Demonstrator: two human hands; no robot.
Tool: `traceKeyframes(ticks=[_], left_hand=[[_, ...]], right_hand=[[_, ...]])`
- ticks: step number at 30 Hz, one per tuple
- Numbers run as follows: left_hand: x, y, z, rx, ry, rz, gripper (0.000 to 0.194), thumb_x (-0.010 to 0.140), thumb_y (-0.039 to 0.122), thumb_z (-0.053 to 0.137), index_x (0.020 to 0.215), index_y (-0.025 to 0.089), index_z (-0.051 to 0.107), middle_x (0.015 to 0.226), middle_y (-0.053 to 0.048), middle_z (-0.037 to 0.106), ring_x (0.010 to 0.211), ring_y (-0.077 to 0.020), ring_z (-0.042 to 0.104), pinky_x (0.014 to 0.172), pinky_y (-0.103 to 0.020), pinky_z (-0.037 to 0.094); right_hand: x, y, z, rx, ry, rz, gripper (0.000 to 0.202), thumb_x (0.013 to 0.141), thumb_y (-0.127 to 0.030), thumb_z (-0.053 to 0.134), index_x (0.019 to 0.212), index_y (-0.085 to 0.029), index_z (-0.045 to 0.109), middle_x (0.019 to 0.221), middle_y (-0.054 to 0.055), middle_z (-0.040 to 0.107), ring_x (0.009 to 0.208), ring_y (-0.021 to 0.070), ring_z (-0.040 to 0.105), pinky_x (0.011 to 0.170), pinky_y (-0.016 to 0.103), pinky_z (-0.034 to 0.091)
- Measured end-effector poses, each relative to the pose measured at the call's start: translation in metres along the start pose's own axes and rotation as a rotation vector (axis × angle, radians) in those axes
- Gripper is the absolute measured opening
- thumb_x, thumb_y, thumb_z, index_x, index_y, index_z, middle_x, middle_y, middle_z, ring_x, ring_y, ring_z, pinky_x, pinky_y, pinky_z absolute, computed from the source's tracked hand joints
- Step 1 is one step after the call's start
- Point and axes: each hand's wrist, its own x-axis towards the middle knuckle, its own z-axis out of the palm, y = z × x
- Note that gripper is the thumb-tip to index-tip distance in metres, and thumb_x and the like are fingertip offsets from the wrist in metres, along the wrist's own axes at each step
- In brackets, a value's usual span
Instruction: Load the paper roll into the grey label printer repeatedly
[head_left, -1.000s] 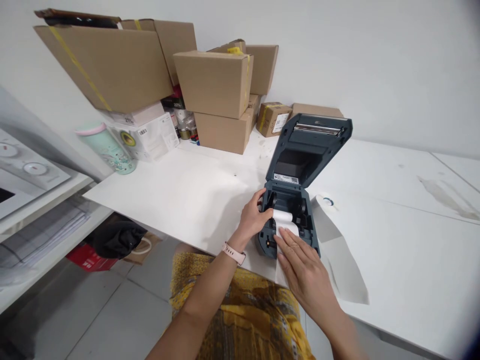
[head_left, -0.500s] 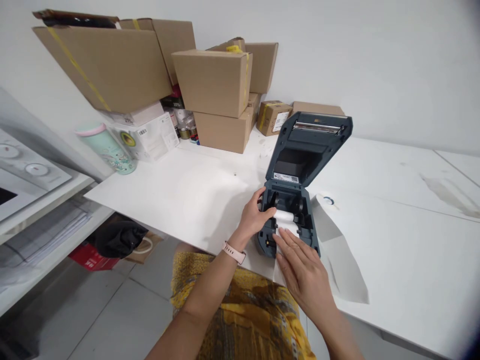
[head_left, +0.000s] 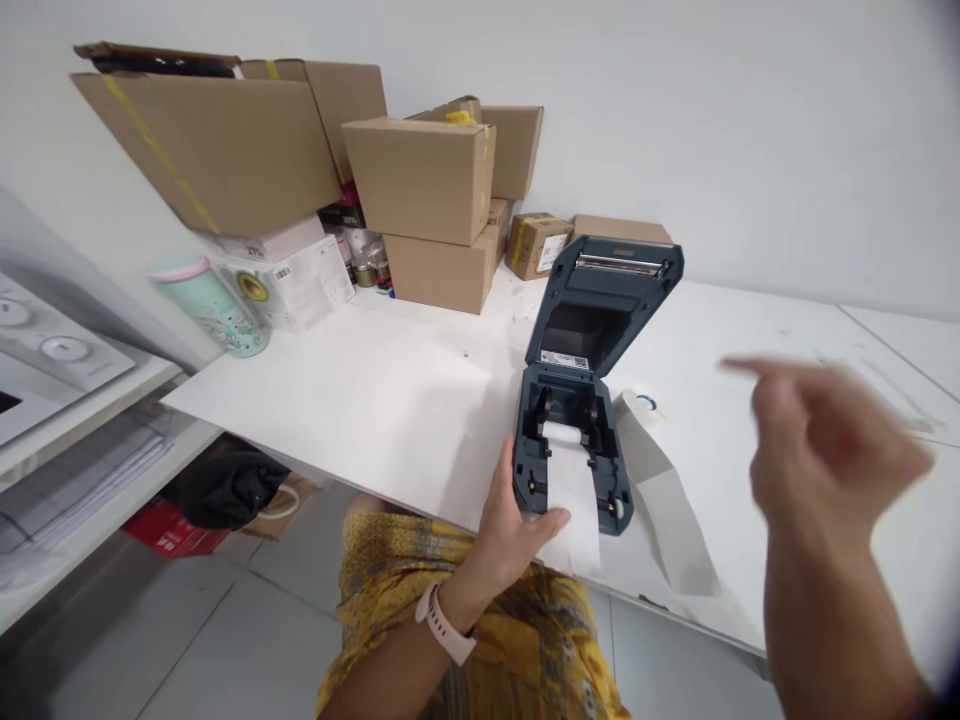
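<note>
The left hand, thumb on the white paper, fingers along its side, grips the open printer at the worktop's front edge. The right hand hovers above the worktop's right part, index finger extended, blurred.

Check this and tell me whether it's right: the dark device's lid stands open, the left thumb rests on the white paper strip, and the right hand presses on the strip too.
Not quite: the right hand is off the white paper strip, raised to the right of the dark device. The head view shows this, with the lid open and the left thumb on the strip.
</note>
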Motion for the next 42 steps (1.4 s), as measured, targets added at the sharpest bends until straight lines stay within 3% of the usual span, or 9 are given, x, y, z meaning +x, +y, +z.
traceKeyframes(ticks=[1,5,8,11,17,26,32,36,42], left_hand=[[0.000,-0.001,0.000,-0.009,0.008,-0.002,0.105,0.074,0.033,0.083,0.160,0.028,0.021,0.155,-0.013,0.047,0.148,-0.0321,0.038,0.124,-0.049,0.032],[0.002,-0.006,0.001,-0.032,0.015,0.005,0.105,0.073,0.033,0.083,0.159,0.026,0.023,0.155,-0.013,0.047,0.148,-0.0321,0.040,0.123,-0.047,0.034],[0.003,-0.011,0.001,-0.036,0.015,0.020,0.104,0.073,0.035,0.083,0.159,0.025,0.025,0.153,-0.013,0.050,0.146,-0.0324,0.042,0.122,-0.047,0.036],[0.002,-0.014,0.001,-0.045,0.016,0.026,0.103,0.074,0.036,0.082,0.159,0.025,0.025,0.154,-0.013,0.049,0.146,-0.0319,0.042,0.122,-0.047,0.036],[0.000,-0.014,0.002,-0.070,-0.001,0.042,0.105,0.078,0.037,0.081,0.161,0.028,0.017,0.165,-0.012,0.033,0.152,-0.0296,0.033,0.126,-0.046,0.028],[-0.008,-0.022,-0.004,-0.170,-0.050,0.110,0.116,0.081,0.060,0.074,0.161,0.036,-0.007,0.173,-0.007,0.000,0.159,-0.0290,0.009,0.130,-0.045,0.019],[0.013,0.009,-0.005,-0.095,0.015,0.073,0.086,0.092,0.057,0.062,0.161,0.032,0.016,0.172,-0.004,0.014,0.159,-0.0295,0.012,0.129,-0.042,0.022],[0.033,0.020,0.000,-0.043,-0.006,0.098,0.085,0.090,0.046,0.067,0.159,0.031,0.020,0.170,-0.004,0.021,0.157,-0.0308,0.019,0.129,-0.043,0.024],[0.035,0.011,0.006,-0.181,-0.005,0.130,0.092,0.089,0.041,0.069,0.161,0.032,0.012,0.172,-0.005,0.011,0.158,-0.0317,0.011,0.130,-0.047,0.021]], right_hand=[[0.030,0.014,0.008,-0.002,0.206,0.108,0.030,0.100,-0.032,0.052,0.114,-0.020,0.075,0.106,0.011,0.076,0.104,0.0289,0.072,0.087,0.043,0.057],[0.132,0.055,0.059,0.241,-0.029,0.499,0.059,0.105,-0.041,0.022,0.147,-0.010,0.050,0.149,0.017,0.055,0.138,0.0315,0.051,0.091,0.039,0.051],[0.152,0.057,0.085,0.265,-0.292,0.477,0.064,0.107,-0.040,0.018,0.124,-0.009,0.070,0.119,0.013,0.075,0.109,0.0239,0.072,0.073,0.030,0.054],[0.120,0.038,0.081,0.204,-0.300,0.313,0.057,0.106,-0.044,0.027,0.119,-0.012,0.071,0.115,0.009,0.076,0.106,0.0229,0.072,0.081,0.032,0.057],[-0.005,-0.007,0.043,0.192,-0.138,0.018,0.045,0.106,-0.033,0.027,0.142,-0.029,0.054,0.146,0.008,0.057,0.137,0.0288,0.052,0.115,0.050,0.042],[-0.147,-0.011,0.045,0.140,-0.240,-0.117,0.054,0.103,-0.031,0.024,0.152,-0.032,0.046,0.145,0.011,0.056,0.140,0.0370,0.047,0.112,0.066,0.040],[-0.136,-0.026,0.049,0.165,-0.051,0.179,0.049,0.102,-0.026,0.027,0.099,-0.026,0.076,0.100,0.010,0.074,0.107,0.0314,0.068,0.102,0.060,0.049],[-0.091,-0.027,0.051,0.268,-0.212,0.199,0.043,0.102,-0.027,0.037,0.070,-0.025,0.066,0.072,0.003,0.068,0.080,0.0219,0.067,0.094,0.048,0.052],[-0.063,-0.030,0.059,0.010,-0.360,0.053,0.042,0.106,-0.034,0.026,0.132,-0.026,0.058,0.138,0.011,0.059,0.135,0.0302,0.049,0.115,0.058,0.030]])
